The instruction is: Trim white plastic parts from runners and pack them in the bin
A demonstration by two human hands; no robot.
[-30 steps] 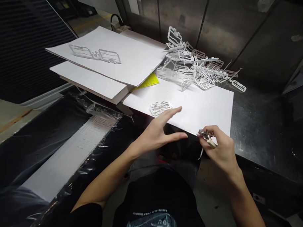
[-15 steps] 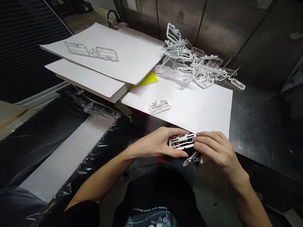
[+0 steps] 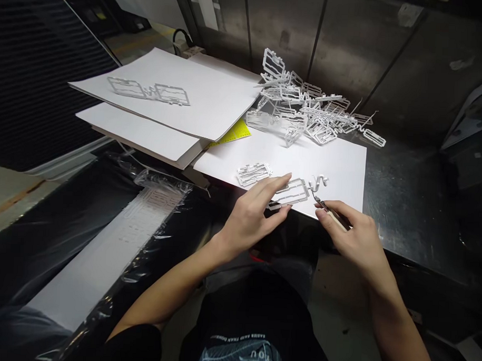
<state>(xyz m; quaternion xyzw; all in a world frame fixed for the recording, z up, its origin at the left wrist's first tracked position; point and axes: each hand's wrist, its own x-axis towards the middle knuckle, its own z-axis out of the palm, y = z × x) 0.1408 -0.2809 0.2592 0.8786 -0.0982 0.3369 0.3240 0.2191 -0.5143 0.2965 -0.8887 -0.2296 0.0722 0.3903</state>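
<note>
Matt white plastic frame (image 3: pixel 291 193), metal nippers (image 3: pixel 325 206) — smooth paper sheet (image 3: pixel 340 163)

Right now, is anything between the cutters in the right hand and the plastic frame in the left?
Nothing visible does. The cutters in the right hand point at the plastic frame pinched by the left hand, across bare white paper; a small offcut lies beyond the gap.

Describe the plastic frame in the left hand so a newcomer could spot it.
Start at the large white sheet nearest the person. At its near edge, the left hand pinches a white rectangular plastic frame, beside the cutters in the right hand. Unlike the other frame lying flat to its left and the tangled pile behind, it alone is held.
</note>
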